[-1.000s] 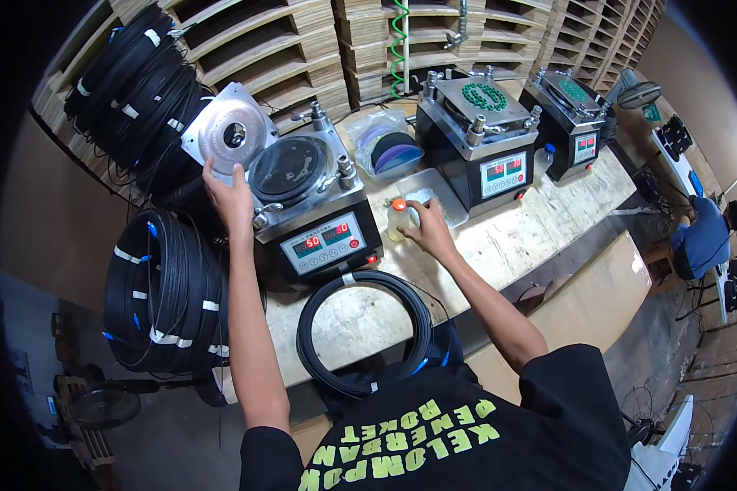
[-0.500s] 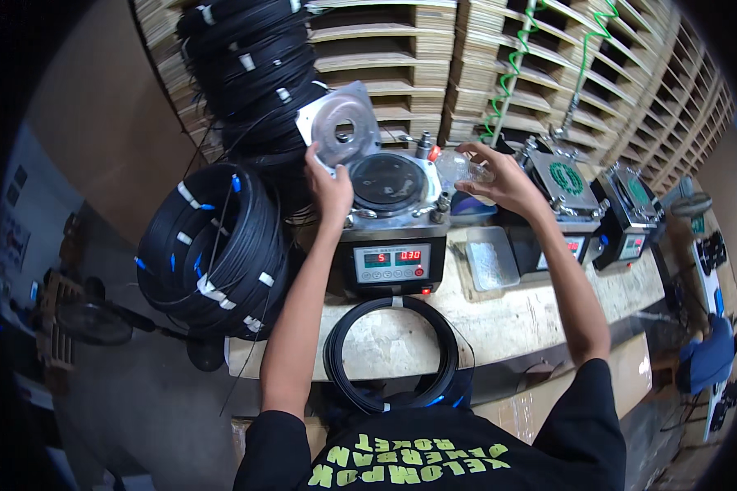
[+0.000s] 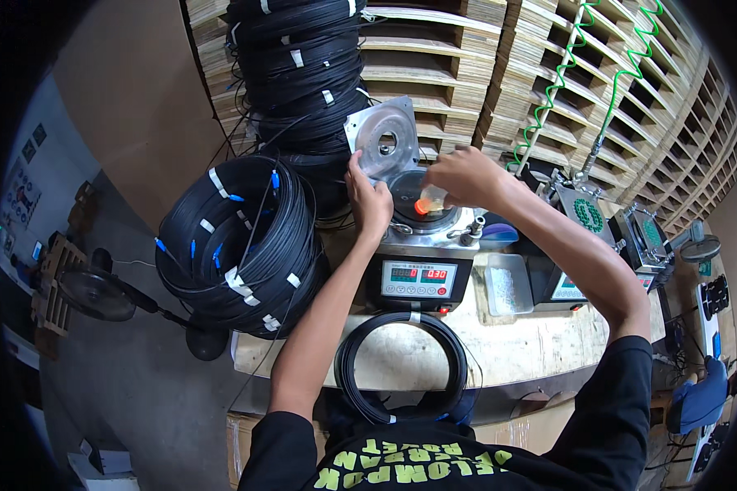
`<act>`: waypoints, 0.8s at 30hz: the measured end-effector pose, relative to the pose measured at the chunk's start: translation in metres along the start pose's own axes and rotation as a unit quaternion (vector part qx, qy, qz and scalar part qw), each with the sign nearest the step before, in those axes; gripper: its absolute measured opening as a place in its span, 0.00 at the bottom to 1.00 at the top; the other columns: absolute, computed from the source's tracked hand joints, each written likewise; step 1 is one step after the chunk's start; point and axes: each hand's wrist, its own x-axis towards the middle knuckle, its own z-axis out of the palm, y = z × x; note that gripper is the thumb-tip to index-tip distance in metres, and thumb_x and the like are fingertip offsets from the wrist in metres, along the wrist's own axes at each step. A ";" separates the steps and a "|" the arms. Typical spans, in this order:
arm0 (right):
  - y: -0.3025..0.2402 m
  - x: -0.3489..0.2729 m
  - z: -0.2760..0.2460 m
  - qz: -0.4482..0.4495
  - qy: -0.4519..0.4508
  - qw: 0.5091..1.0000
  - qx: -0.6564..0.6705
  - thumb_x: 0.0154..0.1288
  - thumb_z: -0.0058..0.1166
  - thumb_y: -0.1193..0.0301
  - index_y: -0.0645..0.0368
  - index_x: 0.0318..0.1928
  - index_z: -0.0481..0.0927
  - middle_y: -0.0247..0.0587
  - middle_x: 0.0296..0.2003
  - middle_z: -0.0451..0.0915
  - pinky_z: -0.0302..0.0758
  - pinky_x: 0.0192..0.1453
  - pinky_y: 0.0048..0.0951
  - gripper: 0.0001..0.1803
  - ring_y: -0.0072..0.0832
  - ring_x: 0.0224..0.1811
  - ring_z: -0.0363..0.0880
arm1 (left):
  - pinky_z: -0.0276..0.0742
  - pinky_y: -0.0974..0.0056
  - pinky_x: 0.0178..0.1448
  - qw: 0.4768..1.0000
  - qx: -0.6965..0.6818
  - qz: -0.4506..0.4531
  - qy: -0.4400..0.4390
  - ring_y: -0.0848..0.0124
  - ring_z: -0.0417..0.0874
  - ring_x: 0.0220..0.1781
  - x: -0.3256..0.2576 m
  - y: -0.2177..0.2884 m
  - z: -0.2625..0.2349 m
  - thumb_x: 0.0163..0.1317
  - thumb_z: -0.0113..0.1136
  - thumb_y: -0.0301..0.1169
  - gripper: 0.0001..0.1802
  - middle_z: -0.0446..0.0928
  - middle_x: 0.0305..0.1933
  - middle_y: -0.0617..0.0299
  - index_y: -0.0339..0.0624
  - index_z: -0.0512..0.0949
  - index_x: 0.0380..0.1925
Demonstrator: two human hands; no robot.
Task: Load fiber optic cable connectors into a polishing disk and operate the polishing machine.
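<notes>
Head view shows the left hand (image 3: 370,200) gripping the raised metal lid (image 3: 382,143) of the machine (image 3: 422,254) on the workbench (image 3: 499,352). Right hand (image 3: 464,176) pinches a small orange-capped bottle (image 3: 430,200), tilted over the dark round plate (image 3: 418,196). Black cable coil (image 3: 401,368) lies in front.
</notes>
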 end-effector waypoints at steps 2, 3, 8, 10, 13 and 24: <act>-0.002 0.019 -0.004 -0.002 -0.044 0.999 0.000 0.52 0.73 0.62 0.42 0.57 0.80 0.39 0.46 0.83 0.78 0.58 0.42 0.29 0.42 0.53 0.83 | 0.64 0.48 0.70 1.000 0.009 0.009 -0.002 0.42 0.70 0.63 0.000 0.002 0.001 0.52 0.51 0.14 0.39 0.69 0.61 0.38 0.39 0.59 0.69; 0.005 0.023 0.008 -0.038 0.056 0.998 0.002 0.51 0.72 0.66 0.48 0.47 0.83 0.38 0.43 0.86 0.79 0.52 0.43 0.21 0.38 0.50 0.86 | 0.64 0.48 0.69 1.000 -0.001 0.017 0.001 0.42 0.70 0.63 -0.001 0.001 0.001 0.52 0.51 0.14 0.40 0.69 0.61 0.38 0.39 0.59 0.69; 0.025 0.049 0.026 0.019 0.046 0.999 -0.018 0.50 0.72 0.67 0.51 0.45 0.82 0.39 0.43 0.86 0.79 0.50 0.44 0.20 0.40 0.47 0.87 | 0.64 0.47 0.69 1.000 -0.020 -0.008 -0.006 0.42 0.70 0.63 -0.001 0.008 0.003 0.51 0.50 0.12 0.40 0.69 0.62 0.38 0.40 0.59 0.69; 0.033 0.047 0.031 0.060 0.039 0.997 -0.038 0.50 0.73 0.68 0.50 0.44 0.83 0.39 0.43 0.86 0.79 0.50 0.44 0.19 0.39 0.48 0.87 | 0.64 0.48 0.70 1.000 -0.010 -0.008 0.007 0.42 0.70 0.64 -0.001 0.009 0.002 0.52 0.50 0.12 0.40 0.68 0.62 0.38 0.40 0.59 0.69; 0.047 0.021 0.037 0.072 0.023 0.997 -0.008 0.49 0.74 0.67 0.47 0.45 0.85 0.36 0.43 0.87 0.80 0.50 0.44 0.20 0.38 0.49 0.87 | 0.64 0.48 0.71 1.000 -0.015 -0.025 -0.003 0.42 0.70 0.65 -0.003 0.013 -0.002 0.52 0.50 0.12 0.39 0.68 0.62 0.38 0.40 0.59 0.68; 0.043 -0.059 0.075 0.061 0.128 0.872 0.469 0.60 0.70 0.67 0.55 0.67 0.74 0.45 0.61 0.80 0.74 0.66 0.41 0.34 0.38 0.63 0.78 | 0.62 0.49 0.72 1.000 -0.009 -0.027 -0.012 0.43 0.69 0.67 0.001 0.005 0.002 0.53 0.53 0.14 0.39 0.68 0.63 0.38 0.43 0.60 0.68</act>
